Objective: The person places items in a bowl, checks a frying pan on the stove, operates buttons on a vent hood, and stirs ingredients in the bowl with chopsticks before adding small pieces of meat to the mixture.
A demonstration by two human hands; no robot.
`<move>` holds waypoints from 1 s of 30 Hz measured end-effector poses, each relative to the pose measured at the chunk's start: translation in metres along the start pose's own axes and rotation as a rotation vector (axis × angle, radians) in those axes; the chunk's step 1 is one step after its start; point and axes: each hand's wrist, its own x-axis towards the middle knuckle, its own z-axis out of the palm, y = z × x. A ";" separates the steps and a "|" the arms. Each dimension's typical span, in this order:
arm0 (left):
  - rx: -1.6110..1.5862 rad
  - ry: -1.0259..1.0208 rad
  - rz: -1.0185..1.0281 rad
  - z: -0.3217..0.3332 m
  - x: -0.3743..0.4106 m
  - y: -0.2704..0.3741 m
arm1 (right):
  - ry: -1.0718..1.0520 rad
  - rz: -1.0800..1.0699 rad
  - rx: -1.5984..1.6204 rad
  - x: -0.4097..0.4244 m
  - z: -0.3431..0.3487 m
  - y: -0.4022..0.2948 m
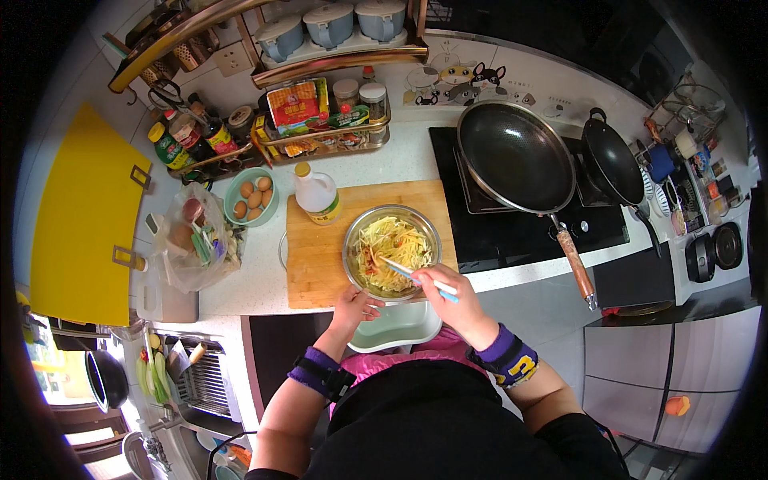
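A stainless steel bowl [436, 238] stands on a wooden cutting board [315, 264] before me. Pale yellow shreds [393, 240], perhaps potato, lie in it with a reddish-brown patch of seasoning at the left. In my right hand [450, 294] is a pair of chopsticks [399, 266], white and blue, their tips down among the shreds. My left hand [355, 311] is at the bowl's near left rim, its fingers around the edge. A clear plastic jug [316, 195] with a yellow cap is on the board behind the bowl.
Under the counter edge sits a pale green basin [396, 327]. A green bowl of eggs [252, 198] and a plastic bag [192, 240] stand left. Rightward, a large wok [516, 156] rests on the black cooktop [498, 240], its handle jutting past the edge. Bottles and packets line a rack [327, 144] behind.
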 end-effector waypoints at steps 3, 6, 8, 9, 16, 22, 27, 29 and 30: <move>-0.008 0.007 -0.001 0.002 0.000 0.000 | -0.083 -0.017 0.070 -0.008 0.009 -0.001; -0.013 0.013 0.002 0.003 -0.001 0.001 | -0.058 -0.026 0.041 -0.004 0.018 0.015; -0.015 0.006 0.005 0.002 -0.002 0.001 | -0.008 -0.025 0.010 0.003 0.017 0.031; -0.017 -0.002 0.008 0.002 -0.002 0.001 | 0.017 -0.006 0.022 0.008 0.012 0.030; -0.015 0.009 0.015 0.003 -0.002 0.002 | 0.100 0.130 0.256 0.036 0.007 0.016; -0.037 0.012 0.005 0.004 -0.003 0.001 | 0.048 0.016 0.060 0.051 0.025 0.034; -0.053 0.010 0.005 0.006 -0.003 0.000 | 0.090 0.207 0.138 0.047 -0.015 0.015; -0.065 0.011 0.012 0.004 -0.003 0.001 | 0.042 0.257 0.091 0.046 -0.030 0.001; -0.071 0.000 0.010 0.004 -0.003 0.001 | 0.025 0.287 0.066 0.044 -0.035 -0.002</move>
